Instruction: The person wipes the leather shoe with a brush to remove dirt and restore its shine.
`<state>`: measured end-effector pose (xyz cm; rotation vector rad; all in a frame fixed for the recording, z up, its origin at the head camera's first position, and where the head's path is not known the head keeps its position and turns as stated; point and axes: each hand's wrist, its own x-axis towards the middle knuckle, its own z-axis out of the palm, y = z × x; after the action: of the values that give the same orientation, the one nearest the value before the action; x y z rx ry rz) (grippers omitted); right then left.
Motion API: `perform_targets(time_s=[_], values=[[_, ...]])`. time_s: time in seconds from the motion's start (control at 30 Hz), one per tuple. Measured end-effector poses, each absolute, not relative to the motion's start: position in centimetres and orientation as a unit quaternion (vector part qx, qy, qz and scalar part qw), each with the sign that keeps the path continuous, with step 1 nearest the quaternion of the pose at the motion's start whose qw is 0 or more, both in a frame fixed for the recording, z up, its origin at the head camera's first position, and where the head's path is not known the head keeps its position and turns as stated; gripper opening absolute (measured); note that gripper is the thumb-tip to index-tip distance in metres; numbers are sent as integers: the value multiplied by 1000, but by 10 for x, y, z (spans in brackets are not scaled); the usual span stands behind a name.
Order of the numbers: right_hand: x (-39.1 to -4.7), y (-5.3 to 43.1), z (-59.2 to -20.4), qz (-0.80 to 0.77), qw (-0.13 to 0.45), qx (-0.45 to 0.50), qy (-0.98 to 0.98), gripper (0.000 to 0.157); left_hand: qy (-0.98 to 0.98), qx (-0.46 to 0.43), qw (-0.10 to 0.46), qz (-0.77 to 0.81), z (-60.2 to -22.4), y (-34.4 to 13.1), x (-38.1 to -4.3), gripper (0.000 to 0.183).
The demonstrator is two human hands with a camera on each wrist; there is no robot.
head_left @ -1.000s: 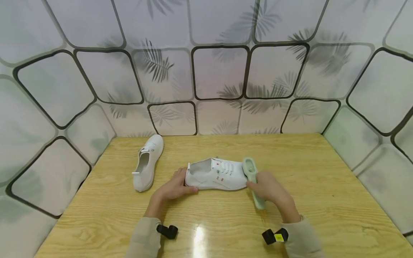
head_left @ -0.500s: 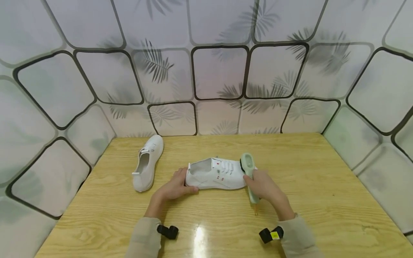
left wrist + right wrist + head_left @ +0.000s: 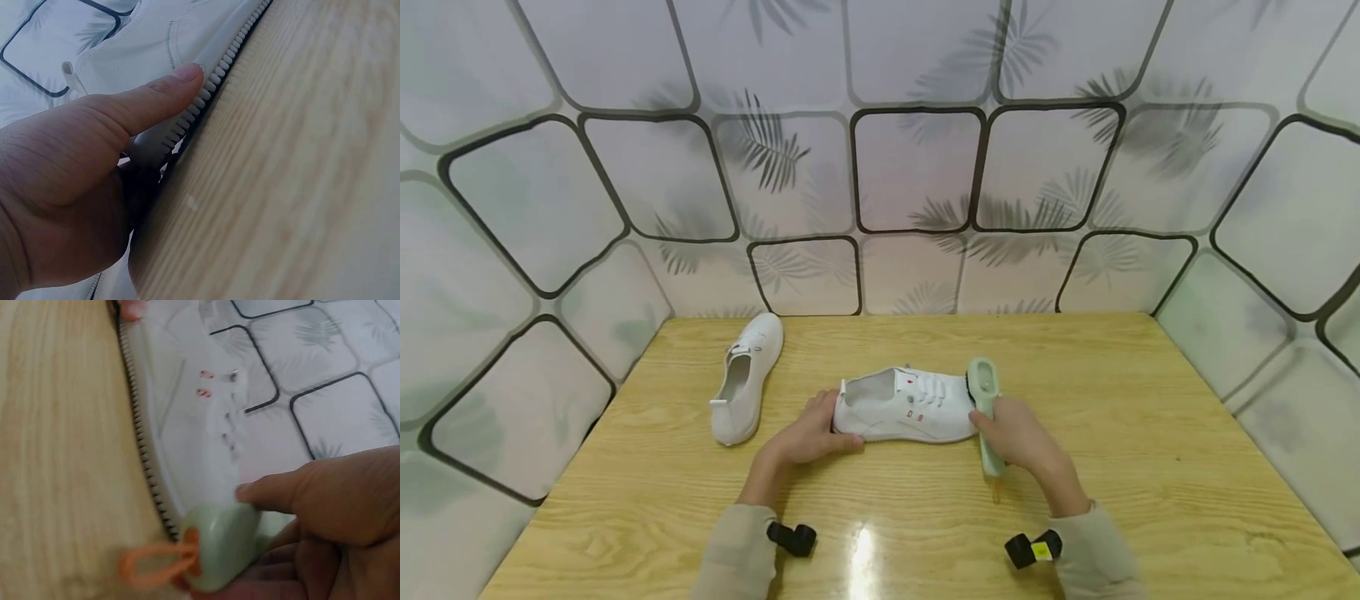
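A white lace-up sneaker [image 3: 936, 417] with small red marks lies sideways on the wooden table, toe to the right. My left hand [image 3: 811, 435] grips its heel; the thumb [image 3: 169, 94] lies along the side just over the ridged sole, and the other fingers are mostly hidden behind the heel. In my right hand [image 3: 1024, 433] is a pale green brush [image 3: 982, 379], held by its handle. Its dark bristles, mostly hidden under the head, meet the toe of the sneaker. An orange cord loop [image 3: 153, 565] hangs from the handle's end in the right wrist view.
A second white sneaker [image 3: 741, 387] stands at the back left of the table [image 3: 1150, 433], toe pointing away. Patterned fabric walls [image 3: 917, 175] close off the back and both sides.
The brush shifted left and away over the toe, then came slightly back to the right. My left hand keeps its hold on the heel, and the sneaker stays in place.
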<state>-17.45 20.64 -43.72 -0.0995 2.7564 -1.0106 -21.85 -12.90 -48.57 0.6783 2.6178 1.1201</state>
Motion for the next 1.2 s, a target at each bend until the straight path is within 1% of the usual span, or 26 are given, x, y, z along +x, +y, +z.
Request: perform_targets(time_s=[0.1, 0.17, 0.37, 0.4, 0.5, 0.63, 0.8, 0.9, 0.97, 1.07, 1.17, 1.2], values=[[-169, 210, -433, -337, 124, -38, 932, 28, 890, 229, 109, 379, -486, -129, -218, 80], [-165, 215, -430, -326, 129, -33, 936, 28, 890, 228, 108, 380, -487, -128, -218, 80], [-175, 220, -431, -290, 103, -37, 951, 37, 892, 217, 95, 386, -491, -125, -219, 82], [-176, 219, -432, -288, 103, -43, 951, 36, 892, 216, 93, 387, -492, -124, -219, 82], [-176, 215, -431, -300, 121, -51, 945, 33, 892, 211, 91, 390, -495, -123, -219, 83], [-166, 218, -423, -312, 145, -54, 937, 33, 892, 204, 94, 393, -494, -124, -219, 85], [-168, 227, -422, -303, 122, -44, 944, 36, 895, 202, 96, 386, -488, -121, -219, 86], [-175, 226, -426, -309, 115, -47, 943, 34, 900, 191, 99, 378, -485, -119, -218, 90], [-177, 225, -427, -318, 122, -52, 939, 31, 906, 182, 100, 369, -483, -119, -217, 94], [-177, 224, -426, -329, 130, -54, 934, 29, 910, 182, 90, 361, -481, -118, -216, 88], [-178, 223, -424, -328, 122, -50, 936, 29, 897, 193, 83, 388, -478, -119, -217, 76], [-178, 223, -424, -327, 119, -49, 936, 29, 888, 197, 88, 406, -478, -119, -217, 73]])
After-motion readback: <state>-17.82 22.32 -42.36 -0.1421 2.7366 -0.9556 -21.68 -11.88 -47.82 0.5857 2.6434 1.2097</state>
